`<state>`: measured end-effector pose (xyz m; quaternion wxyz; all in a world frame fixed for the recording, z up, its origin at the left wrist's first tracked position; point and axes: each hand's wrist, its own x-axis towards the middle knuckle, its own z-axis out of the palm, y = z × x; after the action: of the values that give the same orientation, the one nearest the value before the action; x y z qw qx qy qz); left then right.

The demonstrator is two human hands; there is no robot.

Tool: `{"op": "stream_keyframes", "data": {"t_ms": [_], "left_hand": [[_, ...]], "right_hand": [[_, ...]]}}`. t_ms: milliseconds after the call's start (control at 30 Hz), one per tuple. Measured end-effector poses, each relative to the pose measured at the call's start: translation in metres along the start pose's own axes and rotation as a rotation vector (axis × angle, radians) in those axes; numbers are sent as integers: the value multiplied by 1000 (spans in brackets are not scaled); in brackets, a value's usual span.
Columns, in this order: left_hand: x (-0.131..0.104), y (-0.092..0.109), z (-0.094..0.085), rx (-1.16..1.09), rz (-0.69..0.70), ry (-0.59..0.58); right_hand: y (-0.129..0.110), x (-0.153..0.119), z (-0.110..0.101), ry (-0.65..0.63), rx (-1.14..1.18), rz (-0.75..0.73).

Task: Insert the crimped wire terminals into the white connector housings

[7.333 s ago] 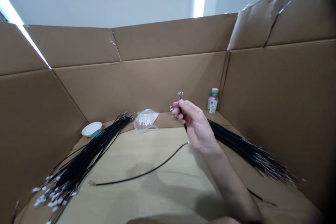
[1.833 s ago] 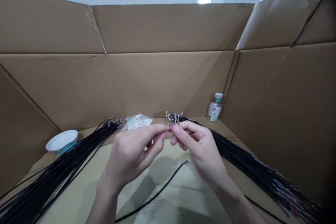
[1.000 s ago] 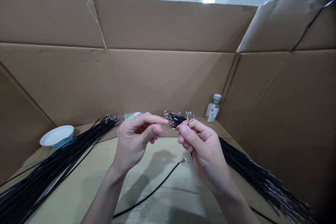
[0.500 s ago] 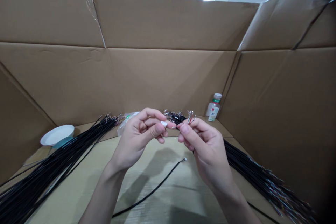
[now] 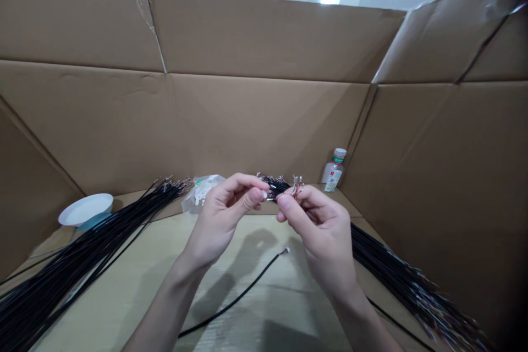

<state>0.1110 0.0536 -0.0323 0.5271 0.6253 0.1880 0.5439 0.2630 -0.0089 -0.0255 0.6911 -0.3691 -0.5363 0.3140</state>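
Note:
Between thumb and forefinger my left hand (image 5: 225,214) pinches a small white connector housing (image 5: 264,194). Just to its right, my right hand (image 5: 319,225) is closed on the end of a black cable, whose thin coloured wires (image 5: 296,187) fan upward above the fingertips. One wire tip points left toward the housing; whether they touch, I cannot tell. Below the hands lies another black cable (image 5: 243,294) with a white connector (image 5: 287,250) on its end. Most of the held cable is hidden behind my right hand.
A thick bundle of black cables (image 5: 91,253) lies at the left, another bundle (image 5: 391,267) at the right. A white bowl (image 5: 86,209), a plastic bag of white pieces (image 5: 200,195) and a bottle (image 5: 334,169) stand near the back. Cardboard walls (image 5: 264,121) enclose the table.
My left thumb and forefinger have closed further round the white connector housing and moved slightly right, closer to the wires. More of the plastic bag shows. The view has shifted slightly.

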Motion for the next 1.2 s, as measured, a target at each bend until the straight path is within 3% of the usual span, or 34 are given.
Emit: {"op": "stream_keyframes", "data": {"t_ms": [400, 767, 1200], "left_hand": [[-4, 3, 8, -160, -62, -18], [-5, 7, 13, -276, -159, -11], [-5, 6, 14, -309, -199, -33]], "right_hand": [[1, -1, 2, 33, -81, -61], [14, -12, 4, 161, -215, -225], [13, -13, 5, 165, -225, -233]]}}
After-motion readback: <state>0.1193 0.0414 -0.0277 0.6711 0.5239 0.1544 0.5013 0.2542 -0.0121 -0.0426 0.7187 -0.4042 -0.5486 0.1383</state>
